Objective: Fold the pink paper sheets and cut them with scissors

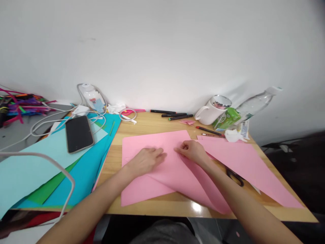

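Note:
In front of me lies a pink sheet of paper point(137, 189) whose right part curls over on itself, its rounded bend near the table's front edge. My left hand point(148, 160) rests on the sheet, fingers apart and slightly bent, holding nothing. Thumb and fingers of my right hand point(191, 150) are pinched on the turned-over part of the paper. To the right is another pink piece of paper point(243, 159), partly behind my right arm. A black scissor handle point(235, 177) pokes out from under that piece; the blades are hidden.
Along the wall are black markers point(175, 115), a white mug point(209, 113), a green carton point(227, 119) and a tilted plastic bottle point(256, 103). At left, a phone point(79, 134) and white cables lie on blue and green paper point(88, 176). Pink scissors point(130, 111) sit at the back.

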A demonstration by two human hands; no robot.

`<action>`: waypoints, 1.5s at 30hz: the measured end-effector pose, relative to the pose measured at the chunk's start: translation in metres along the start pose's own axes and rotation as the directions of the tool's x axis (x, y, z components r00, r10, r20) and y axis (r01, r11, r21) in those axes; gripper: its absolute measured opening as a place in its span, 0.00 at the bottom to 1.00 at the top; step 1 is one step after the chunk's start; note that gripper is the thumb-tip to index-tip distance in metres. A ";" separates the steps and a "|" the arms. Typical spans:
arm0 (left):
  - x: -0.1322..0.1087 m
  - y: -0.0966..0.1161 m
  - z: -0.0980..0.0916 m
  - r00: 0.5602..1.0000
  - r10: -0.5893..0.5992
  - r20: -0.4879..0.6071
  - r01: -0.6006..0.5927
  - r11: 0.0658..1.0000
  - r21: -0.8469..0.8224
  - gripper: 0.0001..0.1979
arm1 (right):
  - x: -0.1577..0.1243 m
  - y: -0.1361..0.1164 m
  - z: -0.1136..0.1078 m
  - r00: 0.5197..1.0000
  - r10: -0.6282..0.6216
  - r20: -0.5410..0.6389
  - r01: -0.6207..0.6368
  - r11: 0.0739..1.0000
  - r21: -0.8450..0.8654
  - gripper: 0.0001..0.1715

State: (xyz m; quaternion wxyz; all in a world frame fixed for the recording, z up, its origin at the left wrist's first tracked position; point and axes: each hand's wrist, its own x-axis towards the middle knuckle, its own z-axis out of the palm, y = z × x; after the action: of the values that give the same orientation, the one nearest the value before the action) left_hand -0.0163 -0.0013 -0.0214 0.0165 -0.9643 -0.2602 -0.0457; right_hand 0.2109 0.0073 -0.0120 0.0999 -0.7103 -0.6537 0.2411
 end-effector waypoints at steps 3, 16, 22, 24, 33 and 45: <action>-0.002 0.003 0.001 0.998 0.056 -0.025 -0.056 0.998 0.006 0.17 | 0.000 0.000 0.000 1.000 0.003 -0.001 -0.003 1.000 -0.013 0.16; -0.009 0.033 -0.006 0.993 0.115 0.006 -0.115 0.993 0.012 0.20 | -0.001 0.000 -0.002 1.000 -0.003 0.011 0.003 1.000 -0.002 0.17; -0.014 0.050 -0.014 0.994 -0.049 0.096 0.050 0.999 -0.007 0.24 | -0.002 -0.002 -0.002 1.000 -0.011 0.002 0.011 1.000 -0.008 0.17; -0.015 0.053 -0.016 0.992 -0.071 0.101 0.073 0.997 -0.016 0.24 | -0.003 -0.002 -0.003 1.000 -0.011 0.002 0.011 1.000 -0.011 0.17; -0.028 0.081 -0.009 0.986 -0.159 0.057 0.156 0.986 0.057 0.25 | -0.003 -0.001 -0.001 1.000 -0.006 -0.017 0.006 1.000 0.003 0.16; -0.057 0.063 0.000 0.977 -0.211 0.003 0.211 0.977 -0.018 0.23 | -0.002 -0.005 0.005 0.996 0.053 -0.077 -0.053 0.999 0.005 0.19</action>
State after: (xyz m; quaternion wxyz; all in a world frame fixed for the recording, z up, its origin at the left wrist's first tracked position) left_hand -0.0332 -0.0845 -0.0276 0.0024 -0.9314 -0.3606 -0.0490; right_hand 0.2040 0.0049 -0.0135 0.1196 -0.7362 -0.6298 0.2168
